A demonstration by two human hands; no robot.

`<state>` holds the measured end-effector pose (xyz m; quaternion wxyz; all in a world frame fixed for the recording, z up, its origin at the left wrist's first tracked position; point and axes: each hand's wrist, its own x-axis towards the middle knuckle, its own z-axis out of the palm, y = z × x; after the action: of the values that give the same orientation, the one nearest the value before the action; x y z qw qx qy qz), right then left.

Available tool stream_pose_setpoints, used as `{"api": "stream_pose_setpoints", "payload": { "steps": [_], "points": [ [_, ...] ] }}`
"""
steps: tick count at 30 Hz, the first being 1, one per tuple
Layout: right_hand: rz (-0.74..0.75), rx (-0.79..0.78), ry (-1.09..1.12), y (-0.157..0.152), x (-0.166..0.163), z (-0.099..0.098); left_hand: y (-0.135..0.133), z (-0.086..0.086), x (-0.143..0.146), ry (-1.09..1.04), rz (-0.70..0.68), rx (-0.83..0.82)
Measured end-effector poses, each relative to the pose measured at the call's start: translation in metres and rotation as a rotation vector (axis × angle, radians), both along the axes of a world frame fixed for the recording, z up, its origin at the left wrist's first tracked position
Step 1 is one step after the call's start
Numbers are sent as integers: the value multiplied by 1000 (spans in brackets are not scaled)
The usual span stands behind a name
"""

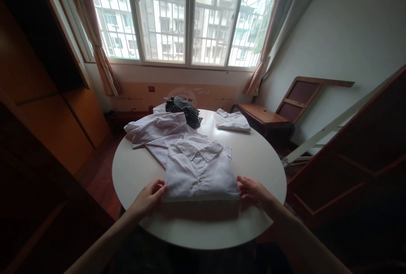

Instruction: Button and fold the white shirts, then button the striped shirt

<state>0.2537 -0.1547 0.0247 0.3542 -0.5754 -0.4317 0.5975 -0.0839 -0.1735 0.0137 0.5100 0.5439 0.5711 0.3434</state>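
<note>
A folded white collared shirt (199,176) lies in front of me on the round table, its collar pointing away and its button strip up the middle. At its near left corner is my left hand (151,193), thumb and fingers closed on the edge. My right hand (252,190) holds the opposite side edge, some of its fingertips hidden by the cloth. Beyond the shirt, to the left, loose white garments (158,128) lie in a crumpled heap. A black-and-white striped garment (184,110) rests on the back of that heap.
Another folded white shirt (233,120) sits at the far right of the white round table (203,234). A wooden bench (264,114) stands behind it, near a pale metal ladder (312,143). Dark wooden panels flank both sides. A long printed box (133,96) is below the window.
</note>
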Motion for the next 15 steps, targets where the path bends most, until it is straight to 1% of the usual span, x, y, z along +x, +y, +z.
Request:
{"api": "stream_pose_setpoints", "payload": {
  "steps": [2,3,5,6,8,10,12,15],
  "points": [
    [50,-48,-55,7,-1,1,3,0,0,100,29,55],
    [79,-53,-93,11,-2,2,4,-1,0,145,72,94],
    [113,-16,-161,20,-4,3,8,-3,-1,168,179,148],
    [117,16,-181,24,-5,4,10,-4,-1,134,221,149],
    [103,68,-189,32,-8,5,15,-4,0,8,246,76],
    [98,80,-155,37,-12,7,21,-2,1,-108,226,-53],
    [100,46,-115,41,-15,9,28,3,2,-172,216,-175],
    [108,-43,-78,48,-17,8,38,11,5,-245,174,-293]
  ]
}}
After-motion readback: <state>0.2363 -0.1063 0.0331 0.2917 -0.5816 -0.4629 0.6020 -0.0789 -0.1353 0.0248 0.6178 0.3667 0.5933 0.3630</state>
